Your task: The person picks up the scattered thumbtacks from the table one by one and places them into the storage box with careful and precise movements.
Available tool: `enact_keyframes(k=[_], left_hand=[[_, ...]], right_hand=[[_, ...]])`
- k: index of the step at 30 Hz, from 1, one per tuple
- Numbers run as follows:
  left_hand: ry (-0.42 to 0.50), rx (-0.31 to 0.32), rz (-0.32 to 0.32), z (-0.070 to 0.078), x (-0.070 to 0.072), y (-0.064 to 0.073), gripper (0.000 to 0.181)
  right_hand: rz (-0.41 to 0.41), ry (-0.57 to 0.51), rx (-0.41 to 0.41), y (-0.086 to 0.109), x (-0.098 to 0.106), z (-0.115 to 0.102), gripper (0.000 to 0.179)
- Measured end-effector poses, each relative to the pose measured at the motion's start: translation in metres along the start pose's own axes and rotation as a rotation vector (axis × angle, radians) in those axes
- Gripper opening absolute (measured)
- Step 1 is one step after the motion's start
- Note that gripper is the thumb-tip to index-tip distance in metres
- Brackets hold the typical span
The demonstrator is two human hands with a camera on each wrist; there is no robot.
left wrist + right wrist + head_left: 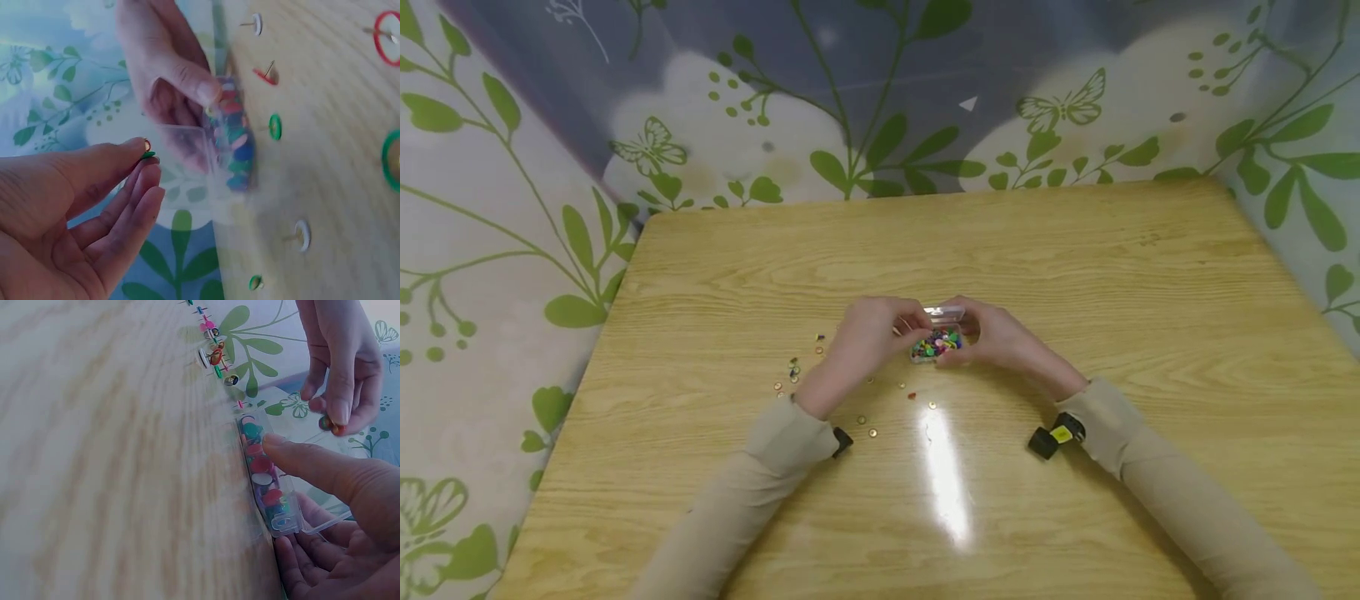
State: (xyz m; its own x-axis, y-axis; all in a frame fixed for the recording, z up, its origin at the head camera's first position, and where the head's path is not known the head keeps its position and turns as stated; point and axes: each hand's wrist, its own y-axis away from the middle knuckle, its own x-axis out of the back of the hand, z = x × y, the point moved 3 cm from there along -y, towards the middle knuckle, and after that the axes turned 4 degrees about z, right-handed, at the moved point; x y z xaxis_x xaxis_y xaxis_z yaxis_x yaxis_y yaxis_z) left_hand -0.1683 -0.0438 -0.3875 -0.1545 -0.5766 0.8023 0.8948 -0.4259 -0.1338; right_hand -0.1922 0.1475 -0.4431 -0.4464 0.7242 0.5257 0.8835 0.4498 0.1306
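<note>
Between thumb and fingertips my left hand (868, 337) pinches thumbtacks (147, 154), one green-rimmed and one reddish, just above the box. My right hand (998, 337) grips a small clear plastic box (282, 523) by its side, thumb at the near edge and fingers behind. The box stands on the table with its clear hinged lid (943, 314) raised at the back. Colourful thumbtacks (942, 343) in green, red, white, pink and blue fill it. In the right wrist view, the left hand's tacks hang beyond the right thumb.
Loose thumbtacks lie scattered on the wooden table (1075, 250), among them a red one (912, 396) and a gold-looking one (873, 432) in front of the box. Several more sit left of my left wrist. A patterned wall (910, 108) runs behind the table.
</note>
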Motion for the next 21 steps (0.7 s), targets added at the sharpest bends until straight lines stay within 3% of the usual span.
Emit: enact_keyframes(k=[6,10,14,21], left_hand=[[-0.019,-0.009,0.062,0.003,-0.006,-0.001,0.011],[-0.016,0.015,0.069,-0.002,0.002,0.003,0.012],[-0.015,0.074,0.093,-0.015,0.021,0.012,0.014],[-0.045,0.191,0.205,-0.053,0.065,0.039,0.014]], right_hand=[[-0.006,-0.001,0.007,0.000,0.001,-0.001,0.064],[-0.001,0.015,-0.008,-0.001,0.000,-0.001,0.066],[0.006,0.029,-0.025,-0.001,0.000,-0.001,0.071],[0.009,0.037,-0.040,-0.001,-0.001,0.002,0.072]])
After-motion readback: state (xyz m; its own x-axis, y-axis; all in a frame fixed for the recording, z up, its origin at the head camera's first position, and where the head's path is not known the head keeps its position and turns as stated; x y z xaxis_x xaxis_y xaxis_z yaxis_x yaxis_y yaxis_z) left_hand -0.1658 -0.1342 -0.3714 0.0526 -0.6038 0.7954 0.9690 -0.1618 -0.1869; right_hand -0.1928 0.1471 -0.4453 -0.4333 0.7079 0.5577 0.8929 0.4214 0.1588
